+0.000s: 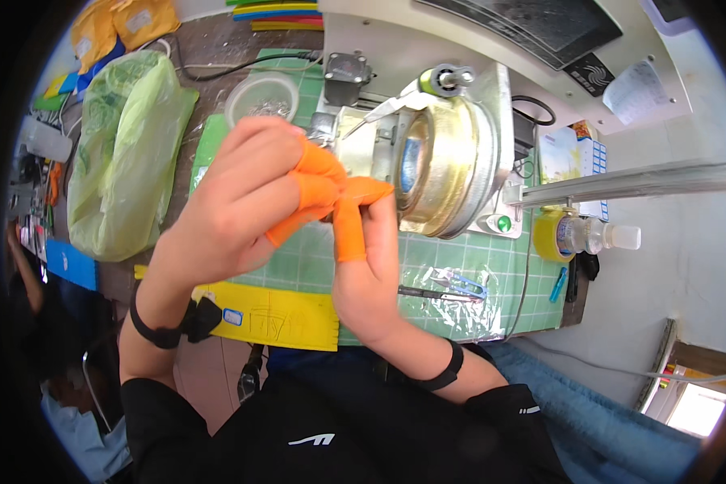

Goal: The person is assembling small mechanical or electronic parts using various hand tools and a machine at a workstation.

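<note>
Above the green mat [302, 264], both hands [235, 198] meet, curled inward.

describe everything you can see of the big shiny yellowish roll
The wide, glossy, yellowish translucent roll looks like wound plastic tape. It stands on edge beside an upright pale metal plate, its hollow, blue-tinged core facing left. It is just right of the right hand; whether they touch is unclear.

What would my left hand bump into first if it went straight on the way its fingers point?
Most likely your right hand: its orange finger covers sit right at the fingertips of your left hand. Whether they touch already, I can't tell; depth is unclear.
</note>
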